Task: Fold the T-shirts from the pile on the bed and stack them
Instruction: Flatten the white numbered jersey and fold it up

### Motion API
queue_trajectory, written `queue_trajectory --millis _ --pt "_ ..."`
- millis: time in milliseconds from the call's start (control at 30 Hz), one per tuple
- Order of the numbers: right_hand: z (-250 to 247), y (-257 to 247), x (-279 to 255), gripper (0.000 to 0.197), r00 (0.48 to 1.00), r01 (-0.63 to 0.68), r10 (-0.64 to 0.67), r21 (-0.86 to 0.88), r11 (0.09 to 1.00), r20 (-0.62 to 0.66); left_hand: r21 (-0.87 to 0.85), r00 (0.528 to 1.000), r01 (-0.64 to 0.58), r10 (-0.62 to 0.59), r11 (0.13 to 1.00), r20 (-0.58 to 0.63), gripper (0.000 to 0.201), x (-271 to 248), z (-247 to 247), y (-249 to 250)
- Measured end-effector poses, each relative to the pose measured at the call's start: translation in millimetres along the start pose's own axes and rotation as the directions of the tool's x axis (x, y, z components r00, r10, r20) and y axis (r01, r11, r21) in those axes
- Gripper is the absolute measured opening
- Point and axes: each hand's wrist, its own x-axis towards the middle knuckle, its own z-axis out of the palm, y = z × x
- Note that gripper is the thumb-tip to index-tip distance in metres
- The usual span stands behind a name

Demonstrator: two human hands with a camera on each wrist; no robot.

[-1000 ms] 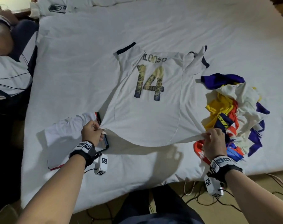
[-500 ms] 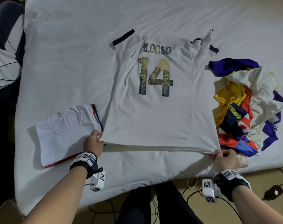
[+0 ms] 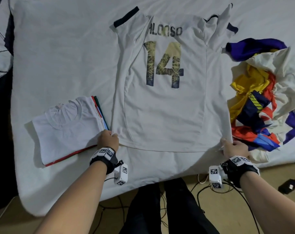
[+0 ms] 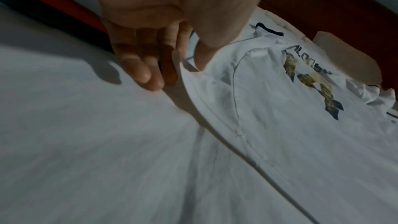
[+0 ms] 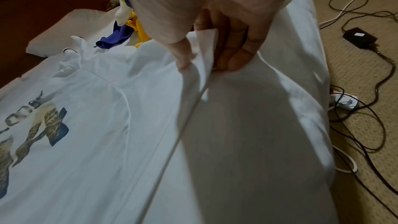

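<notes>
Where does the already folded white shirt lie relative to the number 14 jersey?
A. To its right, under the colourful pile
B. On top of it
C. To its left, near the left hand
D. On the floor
C: the folded white shirt lies left of the number 14 jersey, beside the left hand.

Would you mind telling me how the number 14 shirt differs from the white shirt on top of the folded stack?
The number 14 shirt lies spread open, back up, while the folded white shirt is a compact rectangle. The number 14 shirt bears a printed name and number; the folded white shirt shows only its neckline. The left hand and right hand pinch the number 14 shirt's hem corners; neither hand grips the folded white shirt. Both are white and lie on the bed.
</notes>
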Motion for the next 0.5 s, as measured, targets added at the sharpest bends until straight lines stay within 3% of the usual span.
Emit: queue_trajectory --millis 133,233,400,500 --pt "-2 6 -3 0.032 0.999 0.015 -0.016 -0.009 1.0 -0.032 -0.013 0.997 0.013 -0.014 1.0 -0.079 0.026 -9 -5 -7" --pt "-6 12 -5 0.033 0.999 -0.005 0.005 -0.021 1.0 -0.032 0.005 0.992 -0.016 0.017 1.0 -0.124 0.019 -14 -13 -17" --pt "-5 21 -9 0.032 1.0 0.002 -0.003 -0.042 0.999 -0.026 0.08 0.995 -0.028 0.036 0.996 -0.094 0.013 -17 -13 -29" --pt "-6 14 -24 0.041 0.996 0.012 -0.018 -0.076 0.997 -0.084 0.239 0.992 -0.08 0.1 0.968 -0.076 0.016 -21 -13 -23"
